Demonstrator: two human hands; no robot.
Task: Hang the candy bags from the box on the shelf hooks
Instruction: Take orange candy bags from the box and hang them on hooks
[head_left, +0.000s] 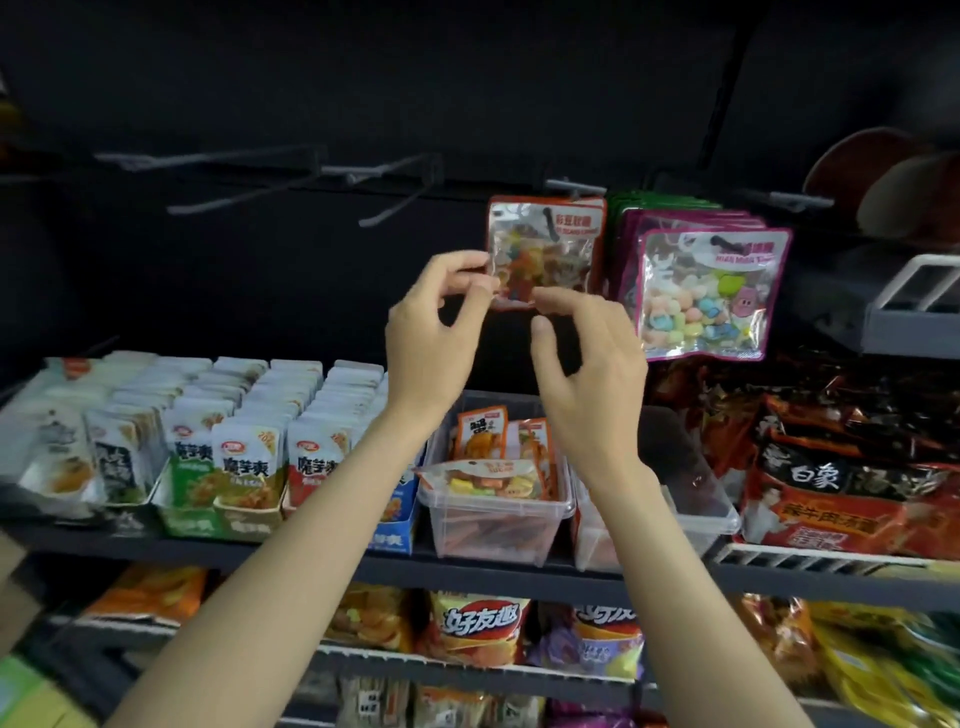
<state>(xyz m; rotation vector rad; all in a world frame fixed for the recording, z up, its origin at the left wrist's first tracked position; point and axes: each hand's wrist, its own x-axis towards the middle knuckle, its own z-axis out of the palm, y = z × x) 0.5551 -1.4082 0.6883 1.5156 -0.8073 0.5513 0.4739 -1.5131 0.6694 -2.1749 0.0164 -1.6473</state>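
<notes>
An orange-edged candy bag (550, 244) hangs from a shelf hook (571, 188) on the dark back wall. My left hand (436, 332) pinches the bag's lower left edge between thumb and fingertips. My right hand (589, 358) is just below the bag with its fingers loosely curled, the index tip at the bottom edge, holding nothing. Under my hands a clear plastic box (498, 525) stands on the shelf with several more orange candy bags (485, 475) inside.
Pink-edged candy bags (711, 291) fill the hook to the right. Bare hooks (384, 179) stick out to the left. Rows of snack packets (244, 462) stand left of the box and red noodle bags (841, 483) right of it. Chip bags (478, 629) fill the shelf below.
</notes>
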